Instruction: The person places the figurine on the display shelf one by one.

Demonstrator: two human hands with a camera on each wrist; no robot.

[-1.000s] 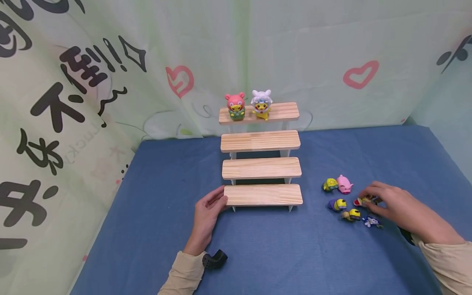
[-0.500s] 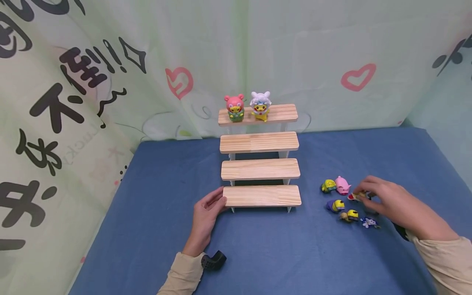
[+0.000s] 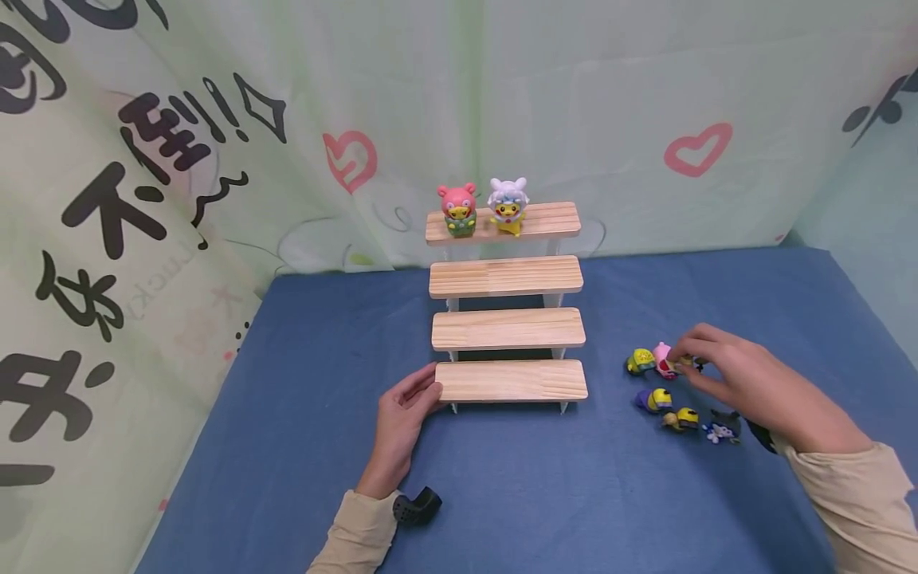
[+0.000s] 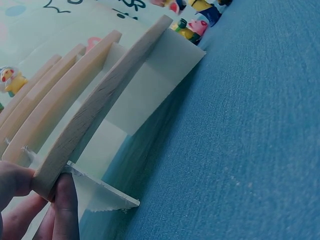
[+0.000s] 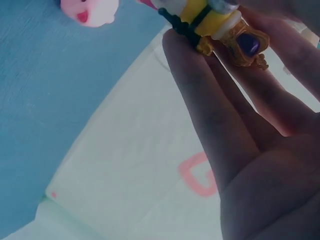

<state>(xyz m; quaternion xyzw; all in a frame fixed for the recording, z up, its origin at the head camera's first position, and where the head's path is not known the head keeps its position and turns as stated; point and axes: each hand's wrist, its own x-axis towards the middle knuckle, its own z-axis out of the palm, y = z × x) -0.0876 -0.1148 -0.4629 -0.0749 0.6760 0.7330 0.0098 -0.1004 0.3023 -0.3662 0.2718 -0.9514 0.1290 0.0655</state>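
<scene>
My left hand (image 3: 402, 422) pinches the left end of the lowest board of a four-step wooden display stand (image 3: 511, 381); in the left wrist view, thumb and fingers grip the board end (image 4: 46, 182). My right hand (image 3: 760, 391) holds a small toy figurine (image 5: 204, 15) between thumb and fingers, above the cloth at right. It has a yellow body, a dark green rod and a gold part with a purple gem; fingers hide some of it. A pink pig figurine (image 5: 92, 9) lies just beyond it. On the top board stand a pink-hooded figurine (image 3: 458, 211) and a white-hooded figurine (image 3: 508, 207).
Near my right hand lie a green-and-yellow figurine (image 3: 641, 361), a purple-and-yellow figurine (image 3: 654, 400), a brown-and-yellow figurine (image 3: 681, 419) and a blue-and-white figurine (image 3: 719, 432). Blue cloth (image 3: 545, 494) covers the table. A printed curtain (image 3: 610, 96) hangs behind the stand.
My right hand has lifted the figurine off the cloth and moved it left and away from me, towards the pink pig. My left hand stays on the lowest board.
</scene>
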